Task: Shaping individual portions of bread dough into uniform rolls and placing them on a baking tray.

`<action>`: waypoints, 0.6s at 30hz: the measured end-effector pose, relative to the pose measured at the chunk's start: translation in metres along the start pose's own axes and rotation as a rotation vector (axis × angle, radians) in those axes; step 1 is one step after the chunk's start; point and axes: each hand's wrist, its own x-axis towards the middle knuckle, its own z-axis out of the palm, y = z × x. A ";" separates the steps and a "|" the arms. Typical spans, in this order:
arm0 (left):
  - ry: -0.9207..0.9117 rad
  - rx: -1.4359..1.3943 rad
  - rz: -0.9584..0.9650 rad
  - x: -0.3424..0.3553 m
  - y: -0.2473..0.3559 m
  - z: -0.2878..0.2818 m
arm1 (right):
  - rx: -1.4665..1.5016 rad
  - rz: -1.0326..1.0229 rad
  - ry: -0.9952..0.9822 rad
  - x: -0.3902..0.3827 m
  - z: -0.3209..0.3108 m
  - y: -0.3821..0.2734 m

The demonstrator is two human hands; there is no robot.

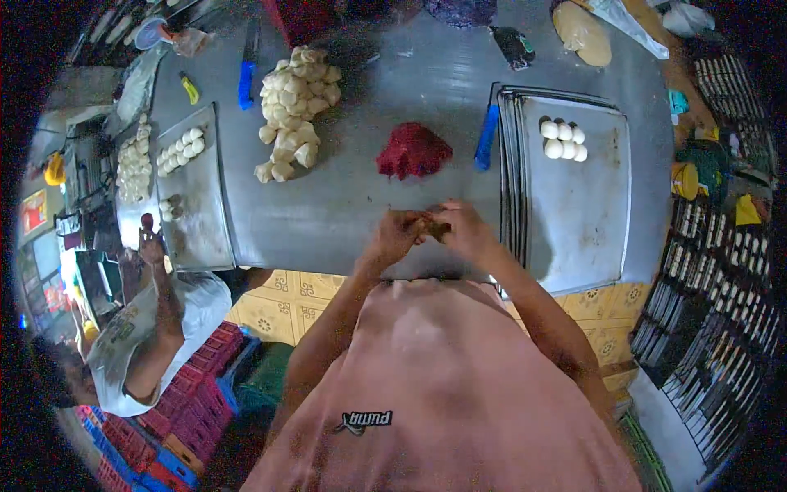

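My left hand (pixel 399 235) and my right hand (pixel 464 230) meet close to the table's near edge, in front of my body. Both have curled fingers, closed around a small yellowish-brown piece (pixel 429 228) whose kind I cannot make out, as the fingers cover most of it. Just beyond them a mound of dark red filling (pixel 414 151) lies on the metal table (pixel 352 217). Farther left is a heap of pale dough pieces (pixel 300 98). At my right, several smooth white dough balls (pixel 564 140) sit in two rows on the top tray of a stack (pixel 578 221).
Blue-handled tools lie beside the heap (pixel 246 84) and against the trays (pixel 487 138). A phone-like dark object (pixel 513 47) and a tan dough lump (pixel 581 34) lie at the back. On the left, a co-worker's hand (pixel 151 244) is beside another tray (pixel 197 225). Loaded racks (pixel 713 271) stand right.
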 end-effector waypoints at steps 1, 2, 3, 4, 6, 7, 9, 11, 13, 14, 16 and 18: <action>-0.084 0.005 -0.026 0.000 -0.002 0.000 | -0.105 -0.130 0.069 -0.003 0.004 0.003; -0.025 0.148 0.029 0.002 -0.003 -0.002 | -0.108 -0.125 0.074 -0.006 0.008 0.006; -0.028 0.292 0.057 0.004 -0.003 -0.003 | -0.016 0.166 0.017 -0.007 0.012 0.009; 0.026 0.297 0.090 0.005 -0.003 -0.004 | 0.078 0.439 -0.007 -0.009 0.016 0.012; 0.029 0.570 0.320 0.010 -0.001 -0.008 | 0.021 0.395 0.013 -0.011 0.024 0.015; 0.041 0.533 0.391 0.012 0.000 -0.007 | -0.041 0.336 0.061 -0.011 0.026 0.015; 0.046 0.515 0.547 0.011 -0.001 -0.003 | -0.084 0.331 0.099 -0.014 0.029 0.014; 0.035 0.492 0.588 0.004 -0.007 0.006 | -0.127 0.332 0.132 -0.019 0.029 0.009; 0.091 0.450 0.632 -0.005 -0.016 0.013 | 0.633 0.555 0.206 -0.024 0.030 0.001; 0.126 0.521 0.693 -0.009 -0.021 0.014 | 0.642 0.554 0.205 -0.026 0.030 -0.003; 0.151 0.589 0.752 -0.009 -0.027 0.013 | 0.141 0.255 0.281 -0.028 0.035 -0.010; 0.231 0.630 0.886 -0.004 -0.027 0.007 | 0.147 0.384 0.267 -0.022 0.041 -0.012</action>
